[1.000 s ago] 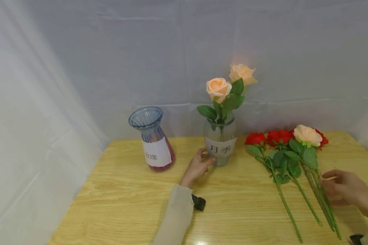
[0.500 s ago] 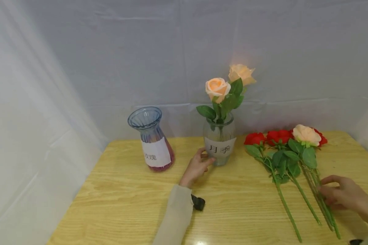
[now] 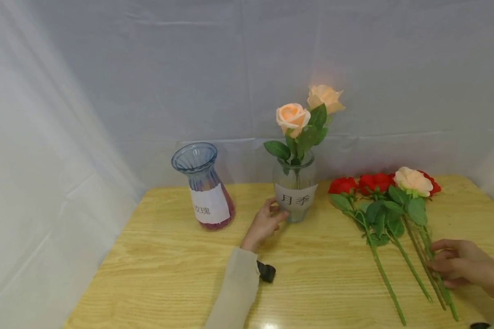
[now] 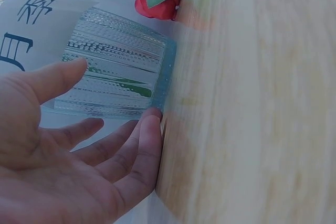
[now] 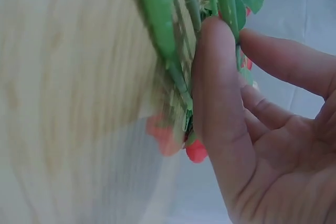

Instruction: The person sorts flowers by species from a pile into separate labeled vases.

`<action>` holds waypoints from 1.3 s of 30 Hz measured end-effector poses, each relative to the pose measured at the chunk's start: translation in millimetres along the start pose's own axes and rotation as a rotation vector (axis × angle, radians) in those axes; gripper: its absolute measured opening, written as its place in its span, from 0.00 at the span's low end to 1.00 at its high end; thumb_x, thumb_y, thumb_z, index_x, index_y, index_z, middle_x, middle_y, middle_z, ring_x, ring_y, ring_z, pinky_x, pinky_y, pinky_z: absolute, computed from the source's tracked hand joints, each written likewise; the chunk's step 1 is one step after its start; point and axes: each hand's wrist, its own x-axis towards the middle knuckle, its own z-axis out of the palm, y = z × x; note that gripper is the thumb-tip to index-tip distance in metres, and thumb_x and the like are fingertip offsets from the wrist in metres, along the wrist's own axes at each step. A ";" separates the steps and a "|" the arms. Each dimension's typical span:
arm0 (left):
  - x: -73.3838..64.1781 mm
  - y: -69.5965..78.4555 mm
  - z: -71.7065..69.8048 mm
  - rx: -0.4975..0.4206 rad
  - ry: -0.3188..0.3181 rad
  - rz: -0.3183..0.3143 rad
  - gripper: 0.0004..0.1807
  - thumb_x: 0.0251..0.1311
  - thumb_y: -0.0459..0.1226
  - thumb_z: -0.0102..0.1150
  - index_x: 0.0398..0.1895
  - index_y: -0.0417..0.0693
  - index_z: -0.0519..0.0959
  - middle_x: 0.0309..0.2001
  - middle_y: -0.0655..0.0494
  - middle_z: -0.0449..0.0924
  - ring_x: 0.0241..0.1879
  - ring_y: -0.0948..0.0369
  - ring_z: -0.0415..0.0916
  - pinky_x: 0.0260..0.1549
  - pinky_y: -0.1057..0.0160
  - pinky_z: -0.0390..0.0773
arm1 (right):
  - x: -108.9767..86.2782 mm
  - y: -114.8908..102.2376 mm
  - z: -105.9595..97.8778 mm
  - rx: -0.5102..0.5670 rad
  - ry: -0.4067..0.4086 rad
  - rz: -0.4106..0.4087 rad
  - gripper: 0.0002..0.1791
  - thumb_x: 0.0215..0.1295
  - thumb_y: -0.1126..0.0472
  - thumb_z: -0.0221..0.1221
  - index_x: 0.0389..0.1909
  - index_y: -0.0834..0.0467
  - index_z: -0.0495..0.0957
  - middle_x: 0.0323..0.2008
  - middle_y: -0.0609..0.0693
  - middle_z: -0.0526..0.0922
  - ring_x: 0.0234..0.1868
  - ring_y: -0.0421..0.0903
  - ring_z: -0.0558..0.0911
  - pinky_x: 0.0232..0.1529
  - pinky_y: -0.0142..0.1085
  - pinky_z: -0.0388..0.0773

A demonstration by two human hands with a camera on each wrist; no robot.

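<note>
Peach rose on the desk: the loose cream-peach bloom (image 3: 413, 182) lies at the right of the frame over red roses (image 3: 376, 183), on the wooden desk (image 3: 169, 283).
Held stem: a green stem (image 3: 448, 299), apparently that bloom's own, slants from below the flower head towards the lower right corner.
Right grip: the right hand (image 3: 463, 265) pinches this stem partway down, thumb and index closed to the stem's thickness, as the right wrist view shows; the bloom is up and slightly left of it.
Neighbouring stem: a duller stem (image 3: 421, 256) runs just beside the held one, on its left in the frame; whether the fingers touch it, I cannot tell.
Left grip: the left hand (image 3: 265, 225) touches the base of the clear glass vase (image 3: 304, 179), thumb apart from loosely bent fingers, not wrapped round it.
Clear vase: upright at centre right, labelled 月季, with two peach roses (image 3: 293, 117) inside.
Key relation: the vase mouth lies up and left of the right grip, while the stem's long axis points up and only slightly left; the right hand is nearer the loose rose.
Blue-purple vase: the other glass vase (image 3: 206, 180) stands left of centre, labelled 玫瑰.
</note>
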 end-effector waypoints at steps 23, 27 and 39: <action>0.1 0.9 0.2 -0.007 0.004 -0.002 0.32 0.71 0.37 0.59 0.75 0.37 0.62 0.66 0.33 0.70 0.62 0.42 0.73 0.50 0.46 0.78 | -13.4 -12.4 -0.8 0.120 0.229 -0.256 0.25 0.71 0.77 0.52 0.62 0.83 0.54 0.38 0.41 0.78 0.35 0.35 0.83 0.36 0.42 0.84; 0.7 0.8 0.7 -0.007 0.005 -0.002 0.33 0.71 0.37 0.59 0.75 0.38 0.61 0.66 0.33 0.69 0.63 0.42 0.72 0.50 0.46 0.78 | -12.6 -15.8 2.2 0.185 0.263 -0.285 0.21 0.72 0.75 0.55 0.60 0.74 0.61 0.36 0.36 0.79 0.34 0.36 0.83 0.34 0.41 0.84; -1.5 2.8 -0.3 -0.003 0.003 -0.003 0.33 0.71 0.38 0.59 0.75 0.39 0.61 0.66 0.33 0.69 0.61 0.42 0.73 0.50 0.46 0.78 | -8.8 -31.7 11.0 0.550 0.248 -0.452 0.22 0.73 0.77 0.52 0.54 0.47 0.67 0.37 0.38 0.80 0.35 0.39 0.84 0.30 0.38 0.84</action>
